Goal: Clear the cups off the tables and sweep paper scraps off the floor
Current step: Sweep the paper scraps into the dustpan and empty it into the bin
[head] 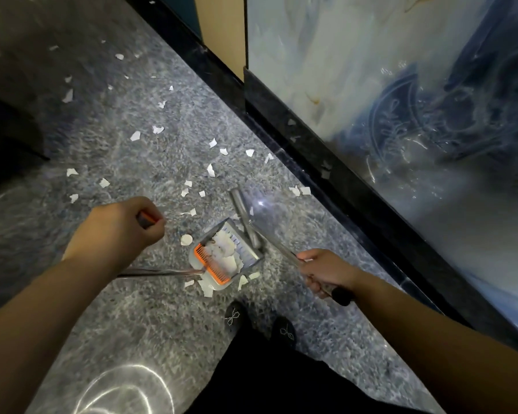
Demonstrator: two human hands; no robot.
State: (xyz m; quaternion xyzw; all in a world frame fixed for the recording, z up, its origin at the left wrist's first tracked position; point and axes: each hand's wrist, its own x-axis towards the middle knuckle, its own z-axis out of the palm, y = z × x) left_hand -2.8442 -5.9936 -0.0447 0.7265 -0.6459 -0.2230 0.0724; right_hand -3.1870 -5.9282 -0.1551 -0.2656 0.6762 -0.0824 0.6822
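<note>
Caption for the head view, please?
Left hand holds dustpan handle, right hand grips broom; scraps litter floor.

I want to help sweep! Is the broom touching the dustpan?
Cannot tell. In the head view the blurred broom overlaps the dustpan's far edge, but motion blur hides any contact or gap.
</note>
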